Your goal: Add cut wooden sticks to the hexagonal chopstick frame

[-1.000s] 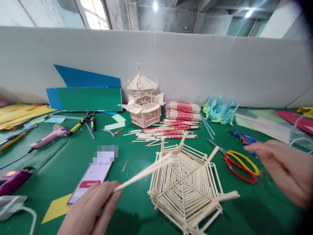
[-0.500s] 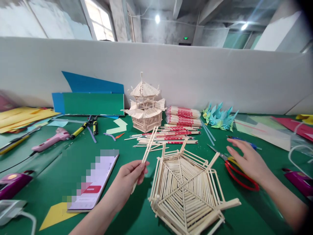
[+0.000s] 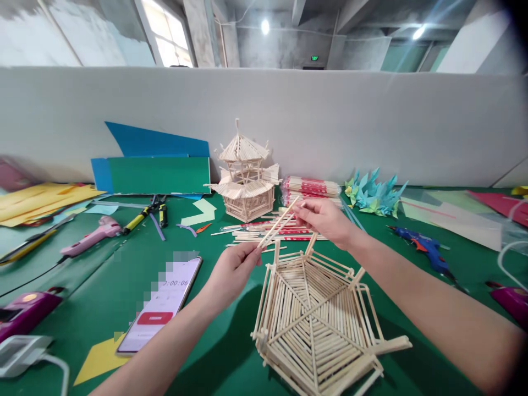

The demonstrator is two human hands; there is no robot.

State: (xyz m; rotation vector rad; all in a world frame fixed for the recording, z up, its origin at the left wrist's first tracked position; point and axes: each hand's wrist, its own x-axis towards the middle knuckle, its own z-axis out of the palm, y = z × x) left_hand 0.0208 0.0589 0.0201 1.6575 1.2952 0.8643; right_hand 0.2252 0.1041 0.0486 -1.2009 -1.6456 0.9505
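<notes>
My left hand [image 3: 233,269] pinches the near end of a pair of thin wooden chopsticks [image 3: 277,223], and my right hand [image 3: 325,220] pinches their far end. The sticks slant up to the right above the green table. Just below and in front of my hands lies a hexagonal stick frame [image 3: 315,316], a flat roof-like piece built from many sticks. Behind my hands lies a pile of loose chopsticks [image 3: 251,234], some in red-and-white wrappers.
A finished stick pagoda [image 3: 244,176] stands at the back, beside packs of wrapped chopsticks [image 3: 311,187] and teal paper cranes [image 3: 373,192]. A phone [image 3: 165,302] lies left. Pink glue gun [image 3: 91,236], pliers [image 3: 144,212], blue glue gun [image 3: 427,247] and coloured sheets [image 3: 154,170] surround.
My right hand left the scissors area on the right and came across to grip the far end of the sticks. My left hand tilted the sticks rightward.
</notes>
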